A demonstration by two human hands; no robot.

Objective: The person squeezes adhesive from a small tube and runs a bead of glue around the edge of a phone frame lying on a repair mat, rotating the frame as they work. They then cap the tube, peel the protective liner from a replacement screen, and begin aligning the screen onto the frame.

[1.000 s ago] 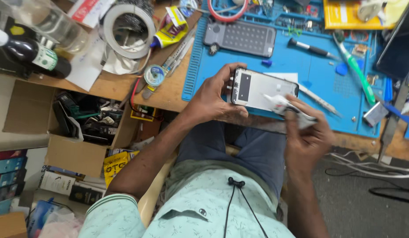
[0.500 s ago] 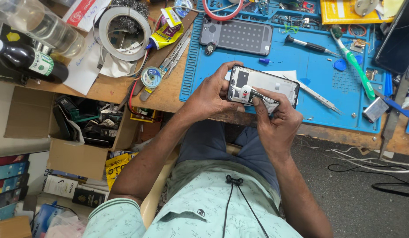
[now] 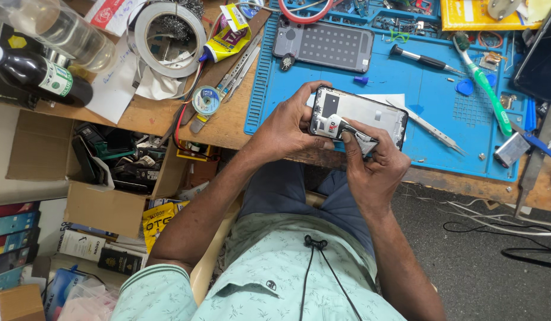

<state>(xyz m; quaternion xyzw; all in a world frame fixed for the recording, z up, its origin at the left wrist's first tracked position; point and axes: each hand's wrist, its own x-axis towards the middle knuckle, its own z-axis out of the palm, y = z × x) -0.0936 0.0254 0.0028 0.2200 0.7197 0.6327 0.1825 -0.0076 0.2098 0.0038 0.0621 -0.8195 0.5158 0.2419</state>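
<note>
A worn wooden workbench (image 3: 225,128) runs across the top of the view, and on its right part lies a blue silicone repair mat (image 3: 442,128) with ribbed edges and small tray pockets. Under the bench at the left stands an open brown cardboard box (image 3: 103,205) stuffed with dark cables and parts. On the bench's left end lie a clear plastic bottle (image 3: 55,30) and a dark glass bottle with a green label (image 3: 35,71), and beside them a large white roll of tape (image 3: 168,37). At the top of the mat rests a dark grey phone back cover (image 3: 323,44), lying flat, well apart from the hands. Over the front edge of the bench, just above the person's lap, the opened phone frame with its pale inner plate showing (image 3: 360,116) is held level. The left hand (image 3: 284,128) grips its left end, fingers curled over the top edge and thumb on the near side. The right hand (image 3: 376,169) supports the frame from below and pinches a small crumpled white-grey wipe (image 3: 361,141) against the frame's lower middle. To the right on the mat lie a green-handled toothbrush (image 3: 486,86), a black-handled screwdriver (image 3: 421,59) and slim metal tweezers (image 3: 433,128), just beside the frame.
</note>
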